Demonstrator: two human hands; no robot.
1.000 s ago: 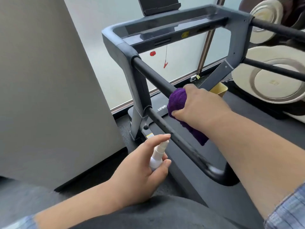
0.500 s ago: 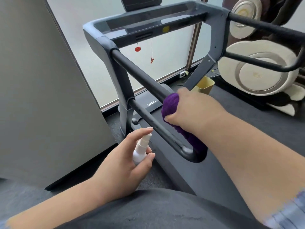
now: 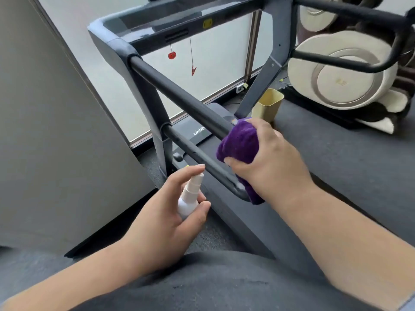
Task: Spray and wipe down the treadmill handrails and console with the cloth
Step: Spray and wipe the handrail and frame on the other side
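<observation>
Head camera: a person's right hand (image 3: pixel 267 162) grips a purple cloth (image 3: pixel 240 147) wrapped over the treadmill's left handrail (image 3: pixel 179 95), fingers curled round cloth and bar near the rail's closed end. The left hand (image 3: pixel 170 212) holds a small white spray bottle (image 3: pixel 189 196), fingers curled about its body and one fingertip resting on the nozzle, just beside the lower bar (image 3: pixel 202 160) of the same rail.

The rail's long axis runs from about 10 o'clock, where it joins the console (image 3: pixel 157 25), down to about 4 o'clock under the cloth, so the unwiped length appears to lie up and away from the right hand, which is the nearer one to it. The far handrail (image 3: pixel 336 7) crosses the frame at 1 o'clock, well apart from both hands.

A yellow cup (image 3: pixel 267 104) stands just behind the right hand on the treadmill deck (image 3: pixel 336 153); a red safety clip (image 3: pixel 193 70) dangles below the console. Nothing blocks the rail itself.
</observation>
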